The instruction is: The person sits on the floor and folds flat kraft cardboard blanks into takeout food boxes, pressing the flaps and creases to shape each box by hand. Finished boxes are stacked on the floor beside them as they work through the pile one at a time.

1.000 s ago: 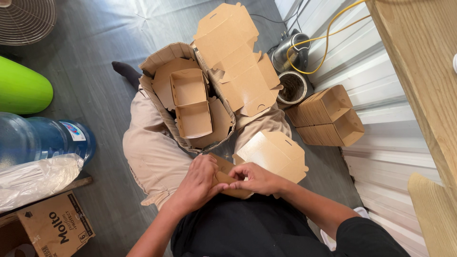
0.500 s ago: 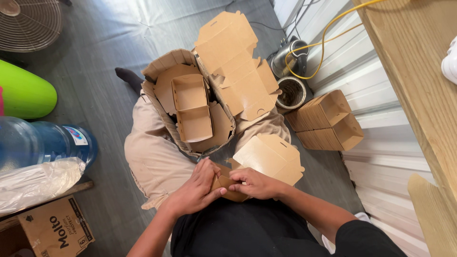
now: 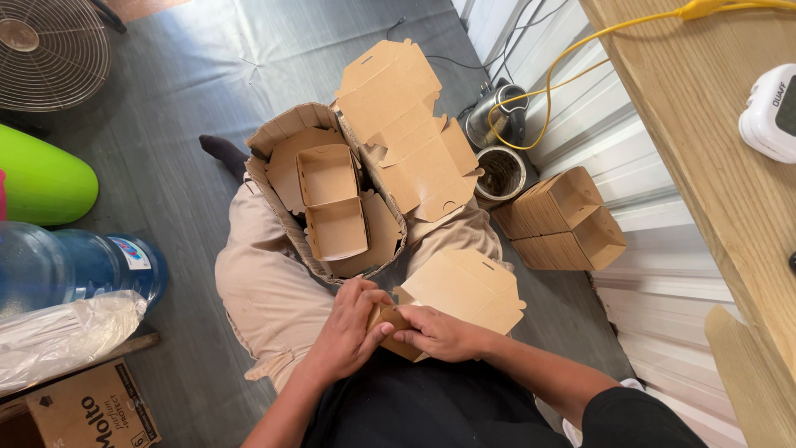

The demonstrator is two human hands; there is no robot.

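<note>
A brown paper box [image 3: 452,303], half folded, is held over the lap between both hands; its flat lid extends rightward and away. The left hand [image 3: 348,336] is closed on its near-left corner, the right hand [image 3: 439,333] pinched beside it, touching. Beyond, a carton [image 3: 286,133] of folded boxes rests between the legs on grey floor [image 3: 182,116].

Single head-worn view looked steeply down, close over lap and both hands [image 3: 390,336]; floor [image 3: 191,108] ahead at top, wooden bench [image 3: 705,124] along right edge.
</note>
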